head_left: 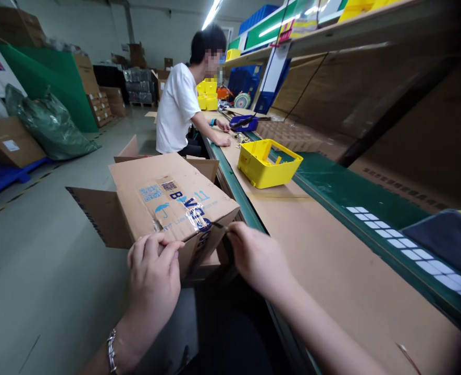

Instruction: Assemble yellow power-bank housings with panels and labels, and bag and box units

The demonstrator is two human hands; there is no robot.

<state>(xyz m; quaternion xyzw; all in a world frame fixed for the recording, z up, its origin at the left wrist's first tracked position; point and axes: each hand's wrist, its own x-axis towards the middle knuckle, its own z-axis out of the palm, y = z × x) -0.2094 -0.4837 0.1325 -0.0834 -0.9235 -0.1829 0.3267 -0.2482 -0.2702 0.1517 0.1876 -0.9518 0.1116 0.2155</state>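
In front of me a cardboard box (167, 187) lies tilted beside the bench, with blue print, printed codes and shiny clear tape (194, 214) on its upper face. One flap (101, 213) sticks out to the left. My left hand (154, 273) is closed at the box's near edge, its fingers curled over the cardboard. Between the thumb and fingers of my right hand (257, 255) is a thin, dark, pointed tool (219, 226), whose tip reaches the taped area near the box's right corner. Its exact kind I cannot make out.
A yellow plastic housing (267, 174) stands on the cardboard-covered bench (332, 250) at right. Farther along, a co-worker in a white shirt (177, 107) has both hands at small parts near a blue tray (244, 123). White tiles (410, 247) lie along the green strip.
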